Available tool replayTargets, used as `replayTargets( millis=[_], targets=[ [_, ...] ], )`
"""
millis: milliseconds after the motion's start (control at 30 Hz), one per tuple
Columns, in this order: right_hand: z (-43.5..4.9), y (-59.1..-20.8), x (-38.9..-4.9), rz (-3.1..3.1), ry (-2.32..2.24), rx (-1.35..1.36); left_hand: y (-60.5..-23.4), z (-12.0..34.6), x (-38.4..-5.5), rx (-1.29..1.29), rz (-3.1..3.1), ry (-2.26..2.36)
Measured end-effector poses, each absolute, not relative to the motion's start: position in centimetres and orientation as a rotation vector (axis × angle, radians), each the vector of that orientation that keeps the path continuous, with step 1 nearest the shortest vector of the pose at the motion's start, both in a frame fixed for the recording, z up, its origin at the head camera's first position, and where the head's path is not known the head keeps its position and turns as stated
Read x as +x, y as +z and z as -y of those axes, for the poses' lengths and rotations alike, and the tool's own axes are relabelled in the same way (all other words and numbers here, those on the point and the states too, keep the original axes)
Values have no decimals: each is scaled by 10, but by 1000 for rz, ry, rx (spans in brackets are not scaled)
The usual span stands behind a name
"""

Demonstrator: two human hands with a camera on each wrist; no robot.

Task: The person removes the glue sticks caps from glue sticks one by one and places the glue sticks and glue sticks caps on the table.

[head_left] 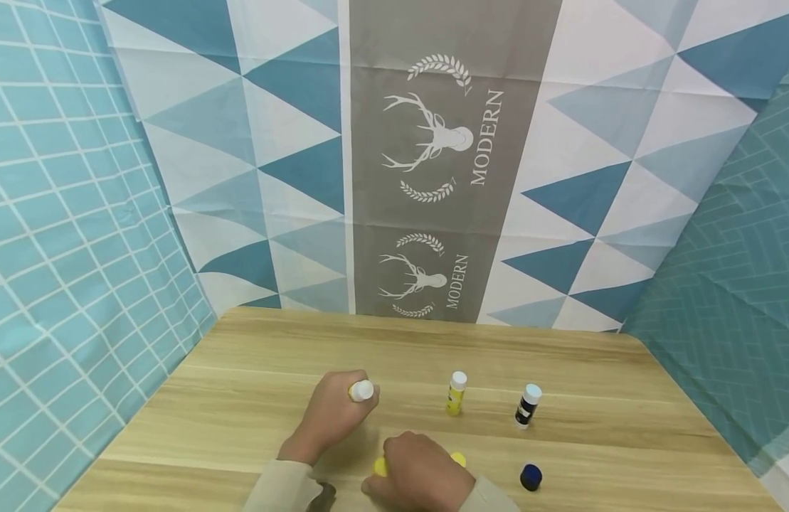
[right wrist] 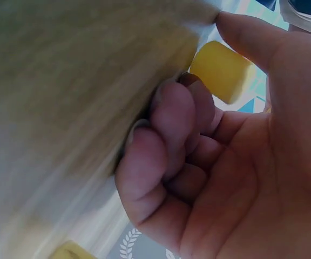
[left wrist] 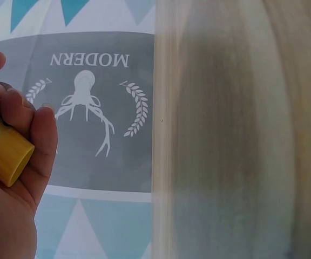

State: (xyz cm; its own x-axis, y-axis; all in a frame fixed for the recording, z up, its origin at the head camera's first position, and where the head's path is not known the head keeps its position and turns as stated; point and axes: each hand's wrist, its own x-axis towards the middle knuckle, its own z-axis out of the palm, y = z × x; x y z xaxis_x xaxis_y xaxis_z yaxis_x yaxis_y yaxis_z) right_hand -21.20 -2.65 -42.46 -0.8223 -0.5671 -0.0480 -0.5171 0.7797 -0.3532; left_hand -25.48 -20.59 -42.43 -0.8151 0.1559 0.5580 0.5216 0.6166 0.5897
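My left hand [head_left: 339, 409] grips a yellow glue stick [left wrist: 11, 156] upright above the table; its white top [head_left: 362, 390] sticks out over the fist, and its yellow lower end shows below the fingers in the left wrist view. Low at the table, my right hand [head_left: 422, 469] has its fingers curled, with a yellow cap [right wrist: 220, 71] pinched between thumb and forefinger. A second yellow cap [head_left: 458, 459] lies just beyond the right hand, partly hidden by it.
Another yellow glue stick [head_left: 456, 393] with a white top stands on the wooden table [head_left: 240, 377]. To its right is a black tube [head_left: 527, 407] with a white top. A dark blue cap [head_left: 531, 477] sits nearer the front. Patterned cloth walls [head_left: 426, 142] enclose the table.
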Motion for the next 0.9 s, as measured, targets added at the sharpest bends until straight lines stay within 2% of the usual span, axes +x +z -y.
replayTargets(
  millis=[500,900],
  targets=[
    [26,-428,-212,-2761,-590,-784,-422,204,-255,-510,2491,-1154],
    [26,-424,-215,-2684,-507,-711,-424,203,-256,-313,2604,-1402]
  ],
)
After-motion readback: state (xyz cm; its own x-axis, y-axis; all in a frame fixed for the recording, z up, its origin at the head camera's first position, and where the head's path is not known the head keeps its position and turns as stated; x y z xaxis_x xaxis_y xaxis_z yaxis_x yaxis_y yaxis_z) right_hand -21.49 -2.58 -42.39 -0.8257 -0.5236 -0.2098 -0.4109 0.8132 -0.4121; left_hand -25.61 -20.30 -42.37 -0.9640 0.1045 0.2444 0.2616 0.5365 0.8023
